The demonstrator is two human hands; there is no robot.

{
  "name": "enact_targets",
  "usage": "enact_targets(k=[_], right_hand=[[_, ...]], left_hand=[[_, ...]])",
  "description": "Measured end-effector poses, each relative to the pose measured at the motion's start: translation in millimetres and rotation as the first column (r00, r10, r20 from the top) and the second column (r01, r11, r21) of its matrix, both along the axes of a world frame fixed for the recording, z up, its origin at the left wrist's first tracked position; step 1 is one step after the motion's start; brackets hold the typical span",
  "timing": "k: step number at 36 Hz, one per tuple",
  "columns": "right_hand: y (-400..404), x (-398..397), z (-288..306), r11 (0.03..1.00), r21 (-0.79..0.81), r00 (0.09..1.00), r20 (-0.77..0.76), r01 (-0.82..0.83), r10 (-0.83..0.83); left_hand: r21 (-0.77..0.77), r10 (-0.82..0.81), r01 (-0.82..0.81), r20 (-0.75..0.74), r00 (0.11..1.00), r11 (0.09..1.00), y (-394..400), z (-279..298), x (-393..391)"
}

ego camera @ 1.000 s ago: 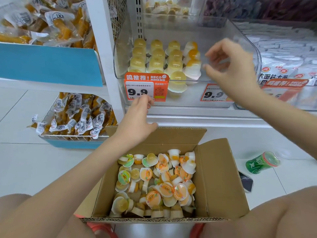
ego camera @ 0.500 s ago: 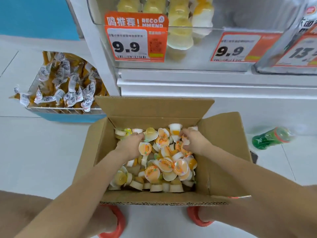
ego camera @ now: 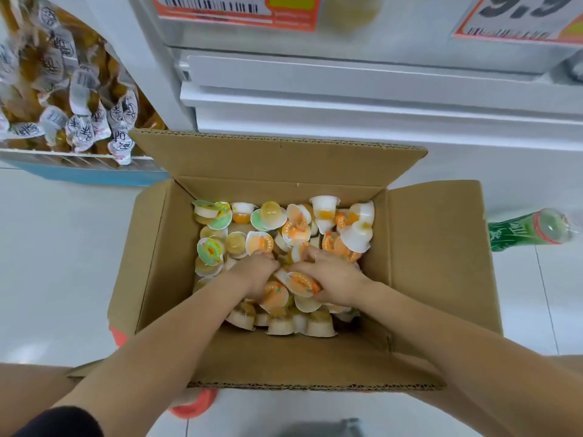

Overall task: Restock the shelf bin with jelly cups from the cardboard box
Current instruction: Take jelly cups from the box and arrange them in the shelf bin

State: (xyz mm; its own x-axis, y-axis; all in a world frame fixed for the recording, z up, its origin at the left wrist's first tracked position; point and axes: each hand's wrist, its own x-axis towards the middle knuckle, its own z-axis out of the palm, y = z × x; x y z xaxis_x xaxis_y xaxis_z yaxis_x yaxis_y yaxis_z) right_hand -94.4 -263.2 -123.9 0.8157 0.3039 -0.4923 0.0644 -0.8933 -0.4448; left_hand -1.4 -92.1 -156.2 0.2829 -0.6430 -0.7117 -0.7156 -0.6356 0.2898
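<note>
Cardboard walls frame my view: the cardboard box [ego camera: 426, 247] sits open on the floor, both my hands down in its middle. My left hand [ego camera: 257, 272] has its fingers curled down into the jelly cups [ego camera: 293, 228]; what it holds I cannot tell. My right hand [ego camera: 331, 279] curls round an orange-lidded cup [ego camera: 303, 282] lying on its side between the two hands. More cups lie just beyond the fingertips, toward the far wall. The shelf bin is above, out of view.

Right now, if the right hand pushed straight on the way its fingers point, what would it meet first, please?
Probably the left hand: the right hand points leftward across the jelly cups, fingertips nearly meeting, though depth is unclear.
</note>
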Motion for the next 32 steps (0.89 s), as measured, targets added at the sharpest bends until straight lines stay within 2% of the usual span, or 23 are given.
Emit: enact_targets(k=[3, 7, 14, 19, 23, 28, 32], right_hand=[[0, -6, 0, 0.983, 0.097, 0.988, -0.026, 0.154, -0.152], [-1, -13, 6, 0.892, 0.222, 0.918, -0.04, 0.394, -0.395], [6, -11, 24, 0.79, 0.29, 0.837, -0.088, 0.541, -0.54], [1, -16, 52, 0.787, 0.302, 0.836, -0.068, 0.538, -0.545], [-11, -24, 79, 0.793, 0.274, 0.833, -0.066, 0.544, -0.549], [-22, -23, 143, 0.855, 0.238, 0.876, 0.036, 0.461, -0.482], [-21, -16, 211, 0.916, 0.238, 0.897, 0.235, 0.322, -0.376]], left_hand=[[0.026, -0.076, 0.075, 0.063, 0.995, 0.997, 1, -7, -5], [0.09, -0.083, 0.076, 0.087, 0.993, 0.993, -4, -5, -10], [0.11, 0.277, -0.273, -0.023, 0.961, 0.956, 5, 10, -25], [0.095, 0.406, -0.398, -0.105, 0.908, 0.913, 17, 24, -26], [0.031, 0.52, -0.524, -0.189, 0.833, 0.851, 14, 65, -19], [-0.141, 0.64, -0.732, -0.396, 0.658, 0.666, 4, 147, -6], [-0.379, 0.61, -0.769, -0.468, 0.639, 0.515, -7, 241, -6]])
